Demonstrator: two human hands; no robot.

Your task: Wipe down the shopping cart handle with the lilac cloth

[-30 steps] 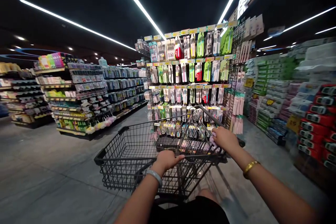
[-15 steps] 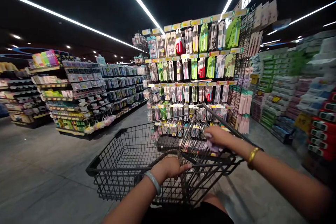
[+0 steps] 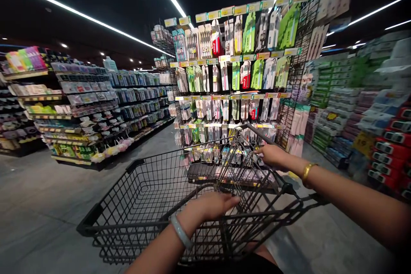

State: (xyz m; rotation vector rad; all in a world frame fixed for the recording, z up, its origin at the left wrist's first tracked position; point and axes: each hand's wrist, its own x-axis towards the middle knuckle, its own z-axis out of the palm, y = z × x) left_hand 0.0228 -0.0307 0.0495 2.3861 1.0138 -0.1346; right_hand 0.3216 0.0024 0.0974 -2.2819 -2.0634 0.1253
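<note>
A black wire shopping cart (image 3: 93, 224) stands crosswise in front of me, its basket reaching to the left. Over the cart's near rim, my left hand (image 3: 210, 204) is held palm down with its fingers stretched out to the right and nothing seen in them. A pale bangle circles that wrist. My right hand (image 3: 271, 155) is at the cart's far right side, beside the dark handle bar (image 3: 257, 132). Its fingers reach leftward, look loose and hold nothing that I can see. A gold bracelet is on that wrist.
Straight ahead is a rack of hanging toothbrush packs (image 3: 250, 36). Shelves with packaged goods (image 3: 86, 90) line the left aisle. Stacked green and white packs (image 3: 330, 90) and red boxes (image 3: 385, 158) stand at the right. Grey floor (image 3: 41, 192) runs alongside the cart.
The rack looks closer, and the basket has swung further left and nearer. My left hand has loosened from the cart's bar, and my right hand's fingers have straightened.
</note>
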